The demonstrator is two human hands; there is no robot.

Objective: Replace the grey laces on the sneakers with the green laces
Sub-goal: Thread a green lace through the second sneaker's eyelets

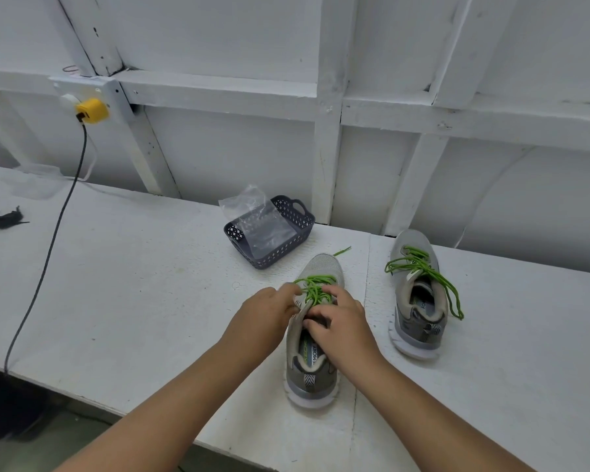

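Two grey sneakers stand on the white bench, toes pointing away from me. The near sneaker (310,362) has a green lace (315,289) threaded across its upper eyelets, and one lace tip (342,251) pokes out past the toe. My left hand (268,316) pinches the lace at the shoe's left side. My right hand (341,323) has its fingers curled over the tongue and the lace on the right side. The far sneaker (418,301) at the right is laced in green (423,267), with loose ends hanging down its right side.
A dark plastic basket (295,218) holding a clear plastic bag (258,219) sits just beyond the near sneaker. A grey cable (53,233) runs from a yellow plug (92,110) across the bench's left part. Dark laces (0,216) lie at the far left edge. A white wall stands behind.
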